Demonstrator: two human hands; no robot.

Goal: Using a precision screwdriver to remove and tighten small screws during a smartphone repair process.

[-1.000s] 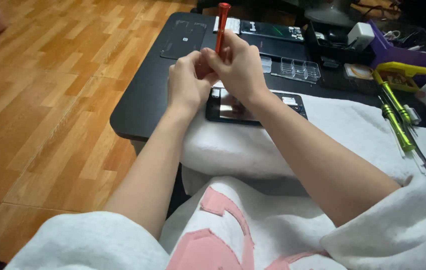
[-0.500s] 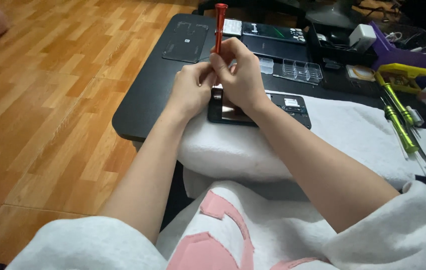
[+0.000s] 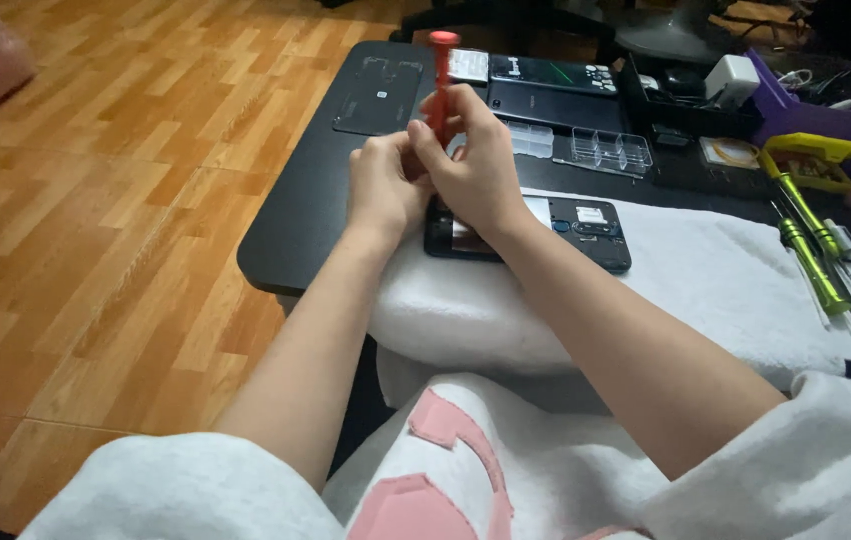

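An opened dark phone (image 3: pixel 576 232) lies on a white towel (image 3: pixel 706 290) at the near edge of a black table (image 3: pixel 306 215). My right hand (image 3: pixel 476 165) grips a red screwdriver (image 3: pixel 440 75) held upright, its tip hidden behind my fingers over the phone's left end. My left hand (image 3: pixel 384 185) pinches close against the right one at the tool's lower part, resting on the phone's left edge. Both forearms reach forward from white sleeves.
A black phone back cover (image 3: pixel 376 95) and another dark phone (image 3: pixel 551 85) lie farther back. A clear parts tray (image 3: pixel 596 148), a purple box (image 3: pixel 826 120), a white cube (image 3: pixel 731 78), a yellow tool (image 3: pixel 816 160) and green screwdrivers (image 3: pixel 816 255) sit to the right. Wooden floor (image 3: pixel 96 200) lies left.
Both hands with the red screwdriver have stayed over the phone's left end; they dropped slightly toward it, and the view shifted a little.
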